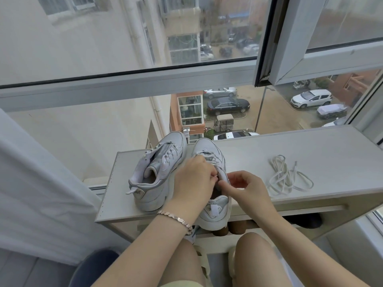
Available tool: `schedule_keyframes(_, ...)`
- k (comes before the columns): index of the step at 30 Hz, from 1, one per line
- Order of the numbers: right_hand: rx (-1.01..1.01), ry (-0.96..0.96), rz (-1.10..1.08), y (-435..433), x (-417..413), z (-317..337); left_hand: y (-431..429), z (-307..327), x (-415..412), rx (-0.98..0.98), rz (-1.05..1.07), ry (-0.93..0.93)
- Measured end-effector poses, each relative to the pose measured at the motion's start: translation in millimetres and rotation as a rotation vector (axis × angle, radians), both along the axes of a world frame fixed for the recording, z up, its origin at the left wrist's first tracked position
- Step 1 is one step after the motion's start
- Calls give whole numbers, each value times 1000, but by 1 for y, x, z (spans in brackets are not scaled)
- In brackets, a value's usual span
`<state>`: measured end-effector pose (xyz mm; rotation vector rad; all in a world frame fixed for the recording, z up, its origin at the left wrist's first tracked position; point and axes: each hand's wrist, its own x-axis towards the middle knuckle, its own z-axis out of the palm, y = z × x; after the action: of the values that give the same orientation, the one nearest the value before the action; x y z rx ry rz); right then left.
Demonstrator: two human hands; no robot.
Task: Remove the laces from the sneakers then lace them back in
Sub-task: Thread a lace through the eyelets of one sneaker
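Observation:
Two white sneakers stand side by side on a pale shelf top (310, 148), toes towards the window. The left sneaker (157, 162) has no lace in its eyelets. The right sneaker (209, 150) still carries its lace across the front. My left hand (192, 181) pinches the lace at the upper eyelets of the right sneaker. My right hand (246, 189) pinches the edge of that sneaker's opening from the other side. A loose white lace (288, 177) lies in a tangle on the shelf to the right.
The shelf stands against a large window (124, 38) with an open sash (310, 48) at upper right. A white curtain (31, 183) hangs at the left. My knees sit below the shelf's front edge, and the right sneaker's heel overhangs that edge.

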<state>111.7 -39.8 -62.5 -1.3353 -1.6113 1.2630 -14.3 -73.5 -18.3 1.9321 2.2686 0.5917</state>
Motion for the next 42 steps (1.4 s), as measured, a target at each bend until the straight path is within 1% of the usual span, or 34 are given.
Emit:
schedule_keyframes(2, -2, -30, -5, 1, 0, -1, -2, -4, -2, 39, -20, -48)
schedule_keyframes(5, 18, -64, -14, 3, -4, -2, -8, -9, -7, 105, -14, -266)
schedule_keyframes(8, 35, -72, -17, 3, -6, -3, -13, -15, -15, 99, -52, -326)
schedule_keyframes(10, 27, -85, 1, 3, -7, -1, -14, -15, -18, 118, -17, -373)
schedule_keyframes(13, -89, -120, 107, 8, -4, 6, -14, -13, -20, 137, 105, -505)
schedule_keyframes(15, -193, -176, 218, 11, 3, 15, -14, -11, -21, 117, 135, -583)
schedule_keyframes(16, -218, -207, 260, 12, 7, 19, -15, -11, -21, 110, 138, -600)
schedule_keyframes(18, -190, -208, 291, 13, 14, 27, -15, -9, -20, 102, 145, -609)
schedule_keyframes(20, -130, -121, 265, 14, 19, 39, -15, -8, -18, 88, 150, -623)
schedule_keyframes(23, -102, 110, 228, 14, 22, 67, -16, -4, -13, 82, 113, -709)
schedule_keyframes(25, -109, 233, 257, 13, 19, 83, -19, 0, -7, 126, 86, -780)
schedule_keyframes(27, -137, 313, 310, 10, 11, 91, -24, 7, 2, 145, 31, -868)
schedule_keyframes(29, -172, 383, 354, 8, 1, 90, -26, 16, 10, 92, -60, -1034)
schedule_keyframes(32, -180, 441, 361, 8, -12, 89, -25, 25, 14, -102, -82, -1248)
schedule_keyframes(34, -124, 415, 361, 10, -18, 91, -26, 23, 9, -184, -71, -1274)
schedule_keyframes(36, -61, 351, 324, 16, -21, 91, -28, 18, -2, -196, -19, -1232)
schedule_keyframes(37, -27, 291, 294, 20, -21, 89, -29, 17, -10, -178, 18, -1242)
schedule_keyframes(40, 101, -13, 229, 30, -16, 73, -33, 23, -30, -43, 150, -1367)
schedule_keyframes(42, 147, -170, 252, 28, -12, 61, -33, 28, -40, 76, 227, -1390)
